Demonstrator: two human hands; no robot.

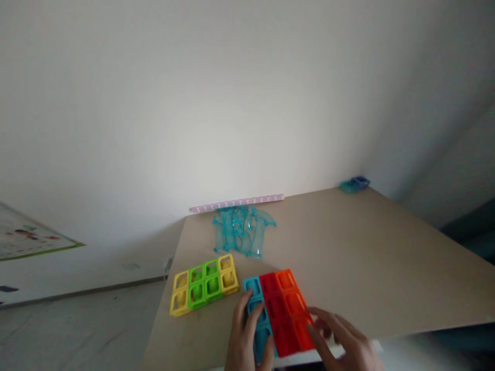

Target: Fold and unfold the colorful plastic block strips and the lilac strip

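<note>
A panel of hollow square toy blocks lies near the table's front edge, made up of a blue column, a red column and an orange column side by side. My left hand grips the blue side, its curled fingertips at the block openings and the thumb near the lower end. On the other side, my right hand pinches the lower orange edge between thumb and fingers. Left of the panel rests a second joined set of blocks, with a green middle and yellow ends.
Clear teal curved plastic track pieces lie in a pile behind the blocks. A lilac patterned strip runs along the wall. Blue and teal plastic pieces sit at the table's far right corner. The floor shows at left.
</note>
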